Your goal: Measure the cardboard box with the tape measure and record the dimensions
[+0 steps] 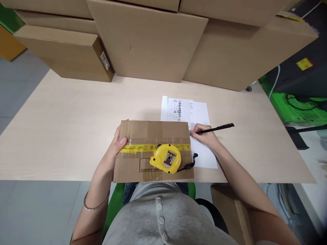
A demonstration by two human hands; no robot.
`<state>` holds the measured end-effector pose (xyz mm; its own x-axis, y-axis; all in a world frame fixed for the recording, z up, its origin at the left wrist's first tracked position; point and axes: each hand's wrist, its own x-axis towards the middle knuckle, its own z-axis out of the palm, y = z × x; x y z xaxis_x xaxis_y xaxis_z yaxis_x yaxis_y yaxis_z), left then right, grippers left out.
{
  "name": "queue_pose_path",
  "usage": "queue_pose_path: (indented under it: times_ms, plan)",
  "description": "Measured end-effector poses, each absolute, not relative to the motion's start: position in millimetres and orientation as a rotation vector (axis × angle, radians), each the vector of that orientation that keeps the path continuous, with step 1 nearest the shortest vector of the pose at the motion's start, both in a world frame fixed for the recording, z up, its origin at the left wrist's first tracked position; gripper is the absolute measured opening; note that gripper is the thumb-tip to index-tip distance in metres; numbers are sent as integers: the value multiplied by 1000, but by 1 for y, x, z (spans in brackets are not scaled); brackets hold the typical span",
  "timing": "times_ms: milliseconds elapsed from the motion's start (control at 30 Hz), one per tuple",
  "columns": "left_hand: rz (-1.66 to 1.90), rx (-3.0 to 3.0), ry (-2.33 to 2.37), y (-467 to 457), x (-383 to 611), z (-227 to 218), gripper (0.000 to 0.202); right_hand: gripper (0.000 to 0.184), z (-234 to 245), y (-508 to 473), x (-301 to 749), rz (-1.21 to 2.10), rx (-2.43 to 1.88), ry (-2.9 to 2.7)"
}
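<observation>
Nearest: grey shirt (163, 217) at the table edge, below both sets of fingers. Small carton (153, 131) flat on the near part of the table (84, 119), between the two hands. Yellow tape measure (166, 158) lies on its top, right of the left thumb and nearer the body than the right fingertips; black strap (188, 166) hangs off toward the carton's right edge.

Left hand (114, 148): closed on the carton's left side, thumb on the top face by the yellow tape strip (138, 148); other fingers mostly hidden behind the edge.

Right hand (205, 136): fingers pinched shut on a black pen (219, 128), its long end pointing away right. Fingertips just beside the carton's right edge, over white paper (204, 156). Writing tip hidden; cannot tell whether it touches.

Beyond the right fingers: printed part (178, 109) of the papers, scribbled dark; print too small to read.

Farthest: large cartons (150, 44) standing along the back, well beyond all fingers.

Judgement: writing step, left hand steadying the carton. Next move calls for a firm pinch, the tip on paper, and room between knuckles and carton edge.
</observation>
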<state>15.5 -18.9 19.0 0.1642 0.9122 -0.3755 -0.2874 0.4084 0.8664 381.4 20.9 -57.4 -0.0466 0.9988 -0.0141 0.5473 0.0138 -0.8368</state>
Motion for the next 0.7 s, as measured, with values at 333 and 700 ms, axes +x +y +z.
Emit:
queue_pose_path:
  times_ms: [333, 700]
  plan:
    - [996, 777, 1071, -14, 16, 16, 84, 53, -44, 25, 388, 922, -1823, -1724]
    - [1008, 802, 1086, -10, 18, 17, 61, 58, -22, 38, 381, 449, -2299, -1842]
